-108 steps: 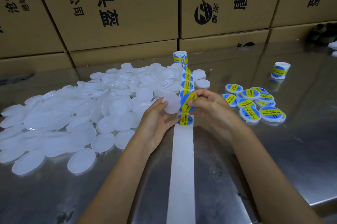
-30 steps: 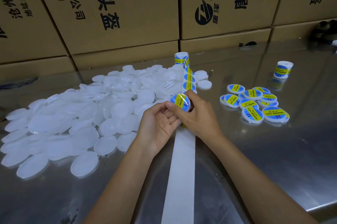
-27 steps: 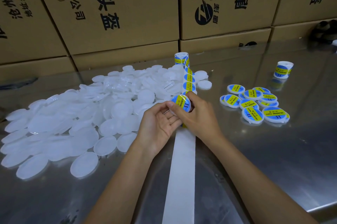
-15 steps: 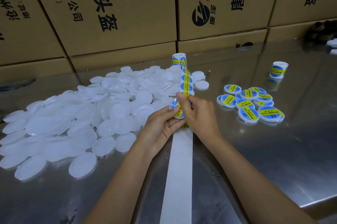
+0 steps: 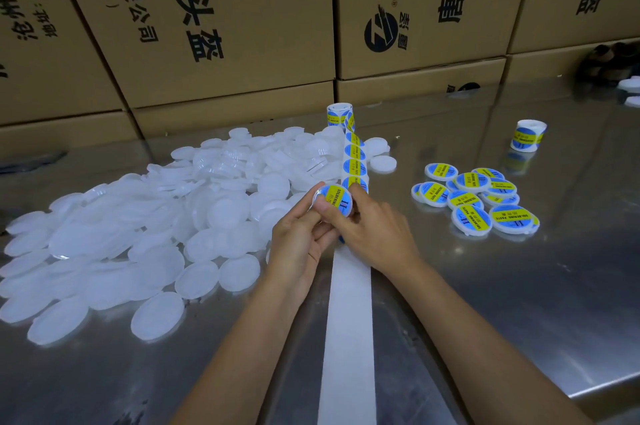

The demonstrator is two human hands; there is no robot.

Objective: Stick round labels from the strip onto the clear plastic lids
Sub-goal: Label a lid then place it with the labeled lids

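A heap of unlabelled clear lids [image 5: 145,227] spreads across the steel table [image 5: 519,286]. At centre, the left hand [image 5: 298,244] and right hand [image 5: 374,230] together pinch a lid bearing a blue-and-yellow label [image 5: 334,203], held above the label strip [image 5: 351,272]. Labelled lids [image 5: 474,203] cluster to the right, near a spare label roll [image 5: 527,136].

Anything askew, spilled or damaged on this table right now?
Nothing stands out. Both hands, left hand and right hand, hold a labelled lid; blank lids lie heaped left, finished lids right, the label strip between them.
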